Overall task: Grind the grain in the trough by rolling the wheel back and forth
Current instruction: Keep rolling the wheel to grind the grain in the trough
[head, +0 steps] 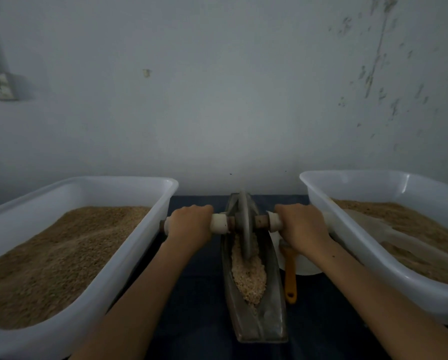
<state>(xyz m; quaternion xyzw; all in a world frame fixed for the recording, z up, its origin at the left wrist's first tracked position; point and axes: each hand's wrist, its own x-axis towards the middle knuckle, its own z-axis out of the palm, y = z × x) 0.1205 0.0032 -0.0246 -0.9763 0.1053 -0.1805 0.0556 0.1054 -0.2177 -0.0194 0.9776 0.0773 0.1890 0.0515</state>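
Note:
A narrow boat-shaped metal trough [269, 320] lies lengthwise in front of me on a dark cloth. Pale crushed grain [248, 276] fills its middle. A grey metal wheel [244, 224] stands upright in the trough toward its far end, on an axle with white handle sleeves on both sides. My left hand [189, 227] grips the left handle [219, 223]. My right hand [302, 227] grips the right handle [274, 222]. Both arms reach forward.
A white tub [139, 242] of brown grain stands left of the trough. Another white tub [368, 255] of grain, with a pale scoop in it, stands at the right. An orange-handled brush [290, 276] lies beside the trough by a white dish. A wall stands close behind.

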